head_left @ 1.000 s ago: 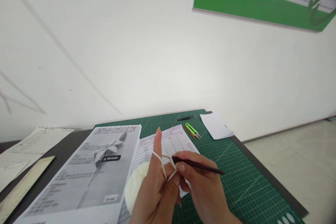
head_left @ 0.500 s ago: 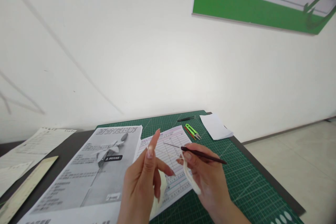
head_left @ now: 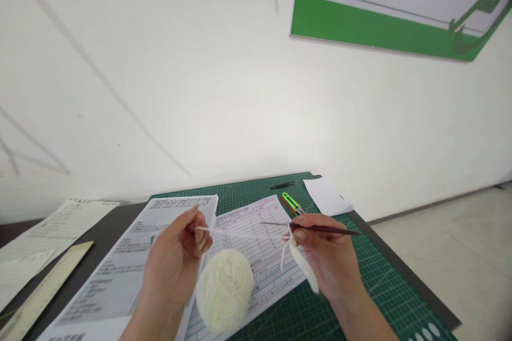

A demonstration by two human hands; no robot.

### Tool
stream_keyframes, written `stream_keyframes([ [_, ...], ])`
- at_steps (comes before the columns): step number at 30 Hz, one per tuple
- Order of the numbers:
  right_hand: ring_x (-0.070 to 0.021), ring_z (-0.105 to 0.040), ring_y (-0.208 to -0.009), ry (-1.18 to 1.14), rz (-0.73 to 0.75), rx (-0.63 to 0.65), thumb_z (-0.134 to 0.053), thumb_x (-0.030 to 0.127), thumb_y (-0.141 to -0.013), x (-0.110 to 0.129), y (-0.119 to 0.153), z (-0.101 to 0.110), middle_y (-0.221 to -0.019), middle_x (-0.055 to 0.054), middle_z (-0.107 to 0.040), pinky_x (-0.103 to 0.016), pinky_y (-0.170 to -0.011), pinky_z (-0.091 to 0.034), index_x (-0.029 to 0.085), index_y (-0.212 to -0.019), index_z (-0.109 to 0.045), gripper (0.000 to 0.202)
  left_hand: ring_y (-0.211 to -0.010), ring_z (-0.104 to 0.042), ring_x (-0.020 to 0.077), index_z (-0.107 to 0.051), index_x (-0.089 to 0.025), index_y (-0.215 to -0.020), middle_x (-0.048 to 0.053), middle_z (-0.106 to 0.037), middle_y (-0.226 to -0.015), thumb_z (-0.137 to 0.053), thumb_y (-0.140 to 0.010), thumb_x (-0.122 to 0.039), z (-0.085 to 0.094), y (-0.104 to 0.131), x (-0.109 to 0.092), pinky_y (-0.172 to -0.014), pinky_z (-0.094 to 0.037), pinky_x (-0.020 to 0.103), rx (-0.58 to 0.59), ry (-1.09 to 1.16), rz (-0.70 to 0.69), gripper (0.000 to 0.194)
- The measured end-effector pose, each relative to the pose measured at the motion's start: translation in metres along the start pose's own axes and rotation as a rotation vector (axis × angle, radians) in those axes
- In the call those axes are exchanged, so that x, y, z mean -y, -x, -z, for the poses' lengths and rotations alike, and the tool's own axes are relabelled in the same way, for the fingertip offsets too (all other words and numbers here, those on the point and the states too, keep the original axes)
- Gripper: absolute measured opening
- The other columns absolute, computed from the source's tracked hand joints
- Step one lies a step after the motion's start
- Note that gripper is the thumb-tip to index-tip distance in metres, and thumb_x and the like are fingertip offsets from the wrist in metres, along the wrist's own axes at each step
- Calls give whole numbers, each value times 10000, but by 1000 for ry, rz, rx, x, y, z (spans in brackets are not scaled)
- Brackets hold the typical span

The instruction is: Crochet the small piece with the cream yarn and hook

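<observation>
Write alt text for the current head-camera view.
The right hand holds a dark-handled hook and a white piece, with a strand stretched to the left hand. A yarn ball sits between them, on a printed sheet and green mat.

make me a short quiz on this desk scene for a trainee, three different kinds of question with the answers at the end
1. True or false: the right hand holds the slim metal tool with a dark brown handle.

2. Multiple choice: what do the small snips with bright green handles lie on?
A. the long pale yellow ruler
B. the dark green gridded cutting mat
C. the green-bordered wall panel

3. Fill in the blank: a thin white ____ stretches between the left hand and the right hand.

Key: 1. True. 2. B. 3. strand of yarn.
</observation>
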State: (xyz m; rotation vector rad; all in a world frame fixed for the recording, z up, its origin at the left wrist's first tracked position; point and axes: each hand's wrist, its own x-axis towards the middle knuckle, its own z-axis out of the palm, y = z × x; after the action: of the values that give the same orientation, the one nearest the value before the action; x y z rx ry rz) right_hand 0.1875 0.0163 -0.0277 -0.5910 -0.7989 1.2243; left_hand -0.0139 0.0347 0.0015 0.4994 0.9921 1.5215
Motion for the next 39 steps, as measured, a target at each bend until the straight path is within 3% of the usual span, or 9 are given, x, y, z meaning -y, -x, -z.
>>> stream_keyframes([
  [4, -190, -683, -602, 177, 49, 157, -835, 87, -582, 24, -7, -8, -664, -45, -749, -308, -537, -564, 208, -662, -775, 157, -648, -663, 120, -677, -165, -743, -2, -708, -708, -598, -705, -61, 12, -11, -11, -560, -531, 205, -54, -2, -24, 136],
  [11, -161, -656, -573, 190, -60, 349, -854, 140, -561, 46, -29, -13, -613, -26, -728, -268, -505, -530, 198, -643, -769, 131, -491, -573, 156, -711, -132, -720, 39, -657, -608, -654, -683, -70, 22, -16, -20, -392, -433, 215, 127, -144, 61, 93],
  [15, -144, -649, -568, 194, -88, 352, -847, 122, -564, 32, -29, -12, -618, -27, -732, -248, -507, -524, 196, -641, -770, 132, -669, -596, 157, -719, -212, -664, 2, -667, -720, -696, -671, -39, 5, -2, -2, -516, -468, 182, 150, -84, -18, 174],
  [19, -129, -644, -569, 168, -140, 404, -833, 111, -594, 14, -22, -14, -650, -16, -741, -240, -531, -538, 210, -666, -775, 136, -830, -628, 251, -737, -121, -879, 127, -692, -887, -609, -821, -256, -17, 25, 17, -640, -534, 320, 363, 44, 155, 195],
  [24, -129, -645, -560, 130, -128, 442, -837, 104, -596, -4, -16, -12, -665, -13, -745, -239, -535, -541, 220, -694, -780, 162, -546, -576, 106, -693, -123, -878, 54, -611, -754, -517, -859, -301, -15, 25, 28, -390, -444, 167, 485, 294, 345, 251],
  [28, -142, -659, -609, 104, -110, 453, -859, 122, -567, -14, -15, -13, -681, -13, -752, -242, -566, -545, 236, -688, -782, 183, -387, -465, 15, -664, -151, -814, -36, -519, -628, -605, -775, -263, -2, 19, 21, -255, -277, 56, 513, 482, 268, 132],
  [33, -114, -653, -642, 73, -95, 436, -855, 120, -585, -18, -9, -17, -683, 4, -743, -199, -595, -524, 246, -693, -781, 182, -671, -642, 56, -686, -255, -838, -52, -651, -726, -638, -728, -240, 6, 19, 1, -690, -549, 142, 463, 526, 34, 121],
  [36, -115, -656, -639, 66, -101, 456, -853, 107, -584, -19, -6, -18, -681, -1, -740, -197, -595, -521, 240, -686, -782, 182, -1073, -602, 187, -727, -274, -898, -4, -723, -1011, -637, -757, -398, 7, 14, 2, -944, -479, 308, 403, 418, -133, 208],
  [39, -125, -660, -642, 77, -97, 458, -849, 92, -584, -19, -6, -17, -680, -9, -740, -206, -594, -525, 233, -684, -782, 186, -1039, -595, 197, -761, -239, -834, 15, -737, -962, -733, -732, -210, 10, 10, 9, -902, -441, 249, 433, 212, -117, 109],
])
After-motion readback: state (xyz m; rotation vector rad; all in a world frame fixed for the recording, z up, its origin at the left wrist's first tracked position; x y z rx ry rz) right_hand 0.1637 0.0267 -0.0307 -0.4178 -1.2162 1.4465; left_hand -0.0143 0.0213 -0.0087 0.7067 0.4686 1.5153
